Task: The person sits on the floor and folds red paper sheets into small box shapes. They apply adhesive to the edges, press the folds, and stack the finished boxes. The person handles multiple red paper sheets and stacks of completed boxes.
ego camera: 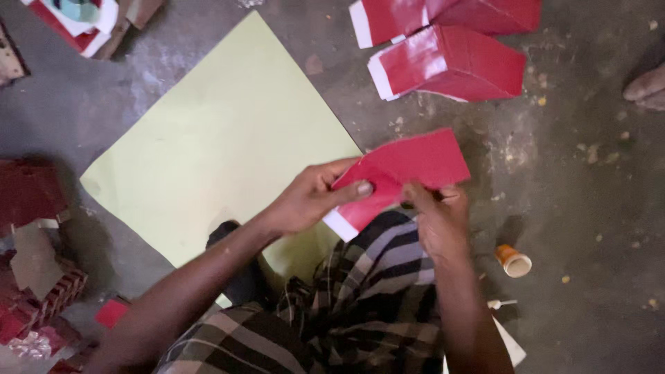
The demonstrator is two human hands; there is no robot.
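A flat red paper piece (415,166) with a white strip along its lower edge is held over my lap. My left hand (312,197) grips its left end, thumb pressed on the red face. My right hand (438,216) pinches its lower middle edge from below. Under the hands lies my checked cloth-covered knee (374,277). A large pale yellow-green sheet (222,138) is spread on the concrete floor to the left of the hands.
Two folded red paper bags (450,66) with white rims lie at the top right. A small orange cup (512,261) sits on its side right of my right forearm. Red boxes and scraps (34,277) pile at the left edge. Another person's foot (645,86) shows at the right.
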